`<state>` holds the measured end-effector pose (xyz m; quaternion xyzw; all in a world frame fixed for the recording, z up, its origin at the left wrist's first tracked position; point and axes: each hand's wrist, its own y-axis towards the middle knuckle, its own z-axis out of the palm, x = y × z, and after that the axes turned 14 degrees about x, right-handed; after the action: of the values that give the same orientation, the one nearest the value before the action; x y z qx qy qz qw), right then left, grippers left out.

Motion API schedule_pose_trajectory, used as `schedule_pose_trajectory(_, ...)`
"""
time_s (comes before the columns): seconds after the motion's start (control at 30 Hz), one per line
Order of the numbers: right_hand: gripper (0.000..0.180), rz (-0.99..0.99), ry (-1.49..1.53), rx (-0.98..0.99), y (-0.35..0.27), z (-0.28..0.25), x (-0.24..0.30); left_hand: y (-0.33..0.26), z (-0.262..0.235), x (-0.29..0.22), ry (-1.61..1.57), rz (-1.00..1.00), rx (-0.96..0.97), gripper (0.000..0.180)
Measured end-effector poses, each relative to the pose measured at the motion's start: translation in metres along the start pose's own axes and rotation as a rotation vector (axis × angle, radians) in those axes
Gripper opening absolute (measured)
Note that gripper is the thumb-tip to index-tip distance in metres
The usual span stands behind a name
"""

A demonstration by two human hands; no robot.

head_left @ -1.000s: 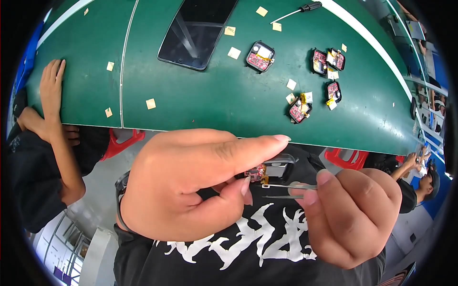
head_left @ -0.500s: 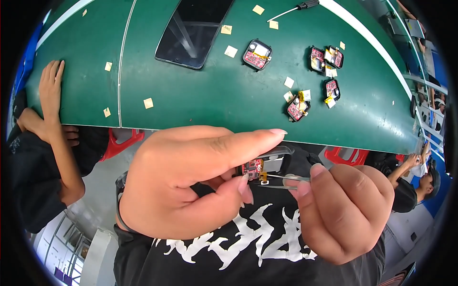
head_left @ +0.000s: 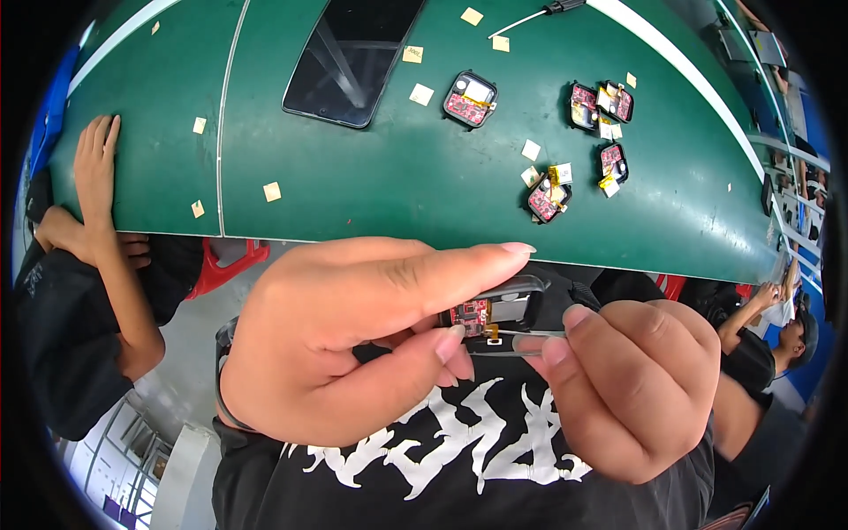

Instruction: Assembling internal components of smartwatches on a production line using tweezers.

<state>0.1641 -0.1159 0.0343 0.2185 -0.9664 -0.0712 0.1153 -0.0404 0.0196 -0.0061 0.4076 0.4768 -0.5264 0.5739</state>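
My left hand is closed round the edges of a small black watch-like case, its index finger along the top and thumb below. Inside the case sit a red circuit board and a silver-grey part. A short orange flex cable with a white-framed end hangs over the lower edge. My right hand pinches metal tweezers between thumb and index finger. Their tips point left and lie beside the cable; whether they grip it I cannot tell.
On the green table lie several similar open cases, a dark phone, a screwdriver and scattered yellowish paper squares. Another person's arm rests at the left; a co-worker sits at the right.
My right hand and the tweezers have shifted slightly left. My left hand keeps its hold on the case, and the table items appear slightly shifted left in view.
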Motion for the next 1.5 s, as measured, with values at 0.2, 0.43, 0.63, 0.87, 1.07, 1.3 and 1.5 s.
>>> schedule_pose_trajectory(0.2,0.024,-0.116,0.051,-0.062,-0.003,0.008,-0.013,-0.002,0.002,-0.002,-0.097,-0.062,-0.023,0.046)
schedule_pose_trajectory(0.43,0.024,-0.195,0.079,-0.087,-0.006,0.013,-0.015,-0.002,0.008,0.003,-0.137,-0.057,-0.072,0.043)
schedule_pose_trajectory(0.63,0.024,-0.199,0.091,-0.038,-0.004,0.01,-0.015,-0.001,0.008,0.001,-0.191,-0.137,-0.097,0.043)
schedule_pose_trajectory(0.87,0.024,-0.161,0.068,0.034,-0.004,0.003,-0.011,0.003,0.0,0.004,-0.004,-0.071,0.001,0.042)
schedule_pose_trajectory(1.07,0.022,-0.149,-0.014,0.078,-0.007,-0.009,-0.004,0.003,0.002,0.003,0.182,0.074,0.045,0.047)
schedule_pose_trajectory(1.3,0.026,-0.022,-0.218,0.152,-0.015,-0.024,0.01,0.019,0.002,0.0,0.505,0.129,0.011,0.044)
schedule_pose_trajectory(1.5,0.027,0.007,-0.1,0.188,-0.021,-0.029,0.005,0.012,0.011,0.003,0.304,-0.06,-0.118,0.032)
